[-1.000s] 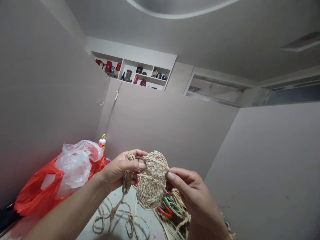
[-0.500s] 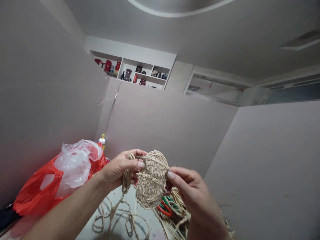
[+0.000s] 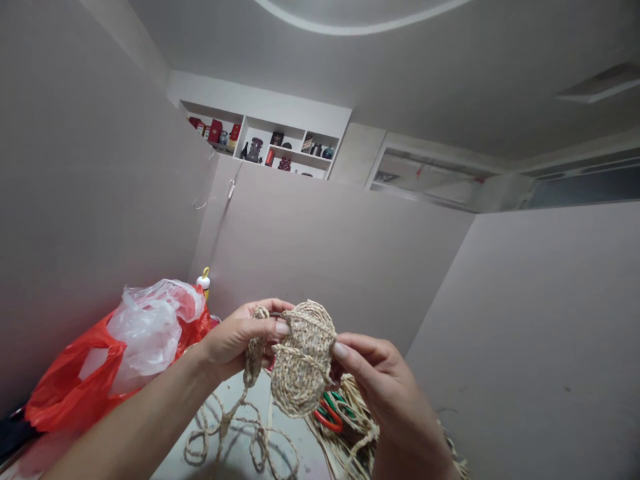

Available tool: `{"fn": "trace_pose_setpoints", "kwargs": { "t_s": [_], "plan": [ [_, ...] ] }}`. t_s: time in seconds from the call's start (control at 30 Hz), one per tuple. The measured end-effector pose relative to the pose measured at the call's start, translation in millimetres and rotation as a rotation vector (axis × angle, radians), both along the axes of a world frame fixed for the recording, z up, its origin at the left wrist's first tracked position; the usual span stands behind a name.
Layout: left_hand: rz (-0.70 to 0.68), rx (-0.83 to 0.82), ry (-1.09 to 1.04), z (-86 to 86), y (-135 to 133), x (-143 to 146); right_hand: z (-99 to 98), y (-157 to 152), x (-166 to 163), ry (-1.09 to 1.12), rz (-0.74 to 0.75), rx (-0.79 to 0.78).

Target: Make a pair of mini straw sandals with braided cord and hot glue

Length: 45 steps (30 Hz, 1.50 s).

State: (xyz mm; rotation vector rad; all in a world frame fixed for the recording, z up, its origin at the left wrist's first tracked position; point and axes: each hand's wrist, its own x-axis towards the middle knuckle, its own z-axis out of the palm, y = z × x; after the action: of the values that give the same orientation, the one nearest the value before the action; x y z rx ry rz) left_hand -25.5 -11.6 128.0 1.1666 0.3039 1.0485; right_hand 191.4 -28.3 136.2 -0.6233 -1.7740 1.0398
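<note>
A small oval sole-shaped piece of coiled straw braid (image 3: pixel 300 387) is held up between my two hands. My left hand (image 3: pixel 240 337) grips its left edge, thumb in front and fingers behind. A wound bundle of the same braid (image 3: pixel 254 357) hangs by the left palm, and its loose braided cord (image 3: pixel 225 423) trails in loops onto the table. My right hand (image 3: pixel 375 367) pinches the right edge of the piece between thumb and forefinger. Two strands of braid cross the front of the piece.
Below my right hand lie loose straw strands (image 3: pixel 360 460) and tools with red and green handles (image 3: pixel 330 417) on the pale table (image 3: pixel 235 460). Red and white plastic bags (image 3: pixel 145 333) are at the left, before a yellow-topped bottle (image 3: pixel 204 281). Partition walls (image 3: pixel 320 247) enclose the table.
Almost nothing differs. Both hands keep the same hold on the braided piece, and the view has shifted very slightly.
</note>
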Motion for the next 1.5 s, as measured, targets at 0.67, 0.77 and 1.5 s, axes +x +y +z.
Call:
{"fn": "trace_pose_setpoints", "kwargs": {
  "t_s": [0.67, 0.77, 1.5],
  "plan": [
    [-0.012, 0.010, -0.006, 1.0, 0.2, 0.1, 0.7, -0.2, -1.3, -0.011, 0.018, -0.012],
    [-0.007, 0.014, -0.004, 0.5, 1.1, 0.1, 1.3, -0.7, -1.6, -0.013, 0.012, -0.008],
    [0.124, -0.120, -0.164, -0.5, 1.4, 5.2, -0.7, 8.1, 1.9, 0.006, -0.089, -0.033]
  ]
}}
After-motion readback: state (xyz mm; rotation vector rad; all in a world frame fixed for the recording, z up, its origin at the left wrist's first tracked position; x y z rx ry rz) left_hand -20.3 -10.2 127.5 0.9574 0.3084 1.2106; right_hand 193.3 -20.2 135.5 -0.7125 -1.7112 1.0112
